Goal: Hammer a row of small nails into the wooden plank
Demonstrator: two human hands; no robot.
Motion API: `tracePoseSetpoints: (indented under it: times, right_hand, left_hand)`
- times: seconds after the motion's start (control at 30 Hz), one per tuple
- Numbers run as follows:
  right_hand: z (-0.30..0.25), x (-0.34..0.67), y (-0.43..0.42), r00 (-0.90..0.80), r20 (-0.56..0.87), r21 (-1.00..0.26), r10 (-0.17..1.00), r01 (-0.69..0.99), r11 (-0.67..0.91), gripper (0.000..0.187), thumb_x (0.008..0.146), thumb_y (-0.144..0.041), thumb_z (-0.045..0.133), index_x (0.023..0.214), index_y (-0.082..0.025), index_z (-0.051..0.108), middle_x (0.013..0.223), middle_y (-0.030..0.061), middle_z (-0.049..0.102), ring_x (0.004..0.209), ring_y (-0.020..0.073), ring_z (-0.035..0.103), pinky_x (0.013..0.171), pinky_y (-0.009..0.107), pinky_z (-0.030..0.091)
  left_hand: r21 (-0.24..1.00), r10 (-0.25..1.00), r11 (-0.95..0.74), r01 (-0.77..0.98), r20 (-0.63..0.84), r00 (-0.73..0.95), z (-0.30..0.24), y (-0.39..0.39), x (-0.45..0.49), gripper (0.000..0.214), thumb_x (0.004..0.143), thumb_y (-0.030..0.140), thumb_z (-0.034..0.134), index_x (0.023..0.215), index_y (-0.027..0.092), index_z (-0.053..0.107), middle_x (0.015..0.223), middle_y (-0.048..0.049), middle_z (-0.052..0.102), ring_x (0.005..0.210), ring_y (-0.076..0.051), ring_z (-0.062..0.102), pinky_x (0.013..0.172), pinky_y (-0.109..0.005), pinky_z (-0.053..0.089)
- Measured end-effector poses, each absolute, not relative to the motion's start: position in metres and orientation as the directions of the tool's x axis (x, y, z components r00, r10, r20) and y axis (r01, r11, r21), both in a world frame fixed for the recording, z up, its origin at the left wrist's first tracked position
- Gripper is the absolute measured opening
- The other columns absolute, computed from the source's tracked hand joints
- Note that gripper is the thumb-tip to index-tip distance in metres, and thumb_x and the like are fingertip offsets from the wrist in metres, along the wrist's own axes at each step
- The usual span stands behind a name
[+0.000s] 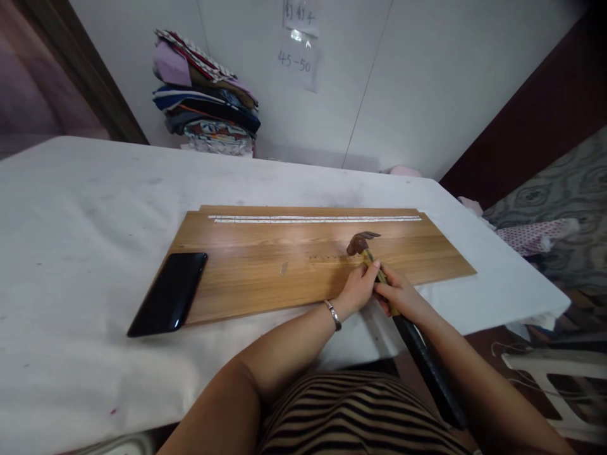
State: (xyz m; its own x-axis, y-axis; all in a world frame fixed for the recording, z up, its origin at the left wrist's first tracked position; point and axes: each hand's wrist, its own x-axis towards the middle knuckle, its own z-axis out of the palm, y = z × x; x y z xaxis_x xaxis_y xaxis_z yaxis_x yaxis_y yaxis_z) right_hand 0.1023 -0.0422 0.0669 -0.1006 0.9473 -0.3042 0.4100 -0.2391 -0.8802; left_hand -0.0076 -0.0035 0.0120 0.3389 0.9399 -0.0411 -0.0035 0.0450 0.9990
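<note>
A claw hammer (385, 278) with a rusty head and a yellow and black handle slants over the near edge of a wood-grain board (256, 294). My right hand (401, 297) is wrapped round the handle below the head. Against the upper handle, my left hand (356, 289) is closed, its thumb lying on it; its other fingers are partly hidden. Left of the hammer head, a row of small dark marks (327, 257) runs along the board; whether they are nails or holes is too small to tell. A few thin loose nails (284, 268) lie further left.
A black phone-like slab (171, 294) overlaps the board's left end. Two white measuring strips (313, 219) lie along its far edge. The white-covered table (95, 240) has a stack of folded cloth (208, 101) at the back wall. A white plastic stool (559, 373) stands at the right.
</note>
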Motion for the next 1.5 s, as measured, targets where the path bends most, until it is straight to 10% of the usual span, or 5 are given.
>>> tracePoseSetpoints:
  times: [1.5]
  right_hand:
    - [0.059, 0.117, -0.041, -0.141, -0.330, -0.864, 0.933, 0.443, -0.238, 0.031, 0.080, -0.039, 0.056, 0.105, -0.020, 0.049, 0.046, -0.0096, 0.046, 0.033, 0.0104, 0.043, 0.034, 0.022, 0.034]
  left_hand:
    - [0.998, 0.921, 0.013, 0.065, -0.037, 0.388, 0.012, -0.003, -0.008, 0.053, 0.092, 0.056, 0.033, 0.091, 0.012, 0.064, 0.092, -0.0119, 0.068, 0.089, -0.023, 0.062, 0.081, -0.035, 0.049]
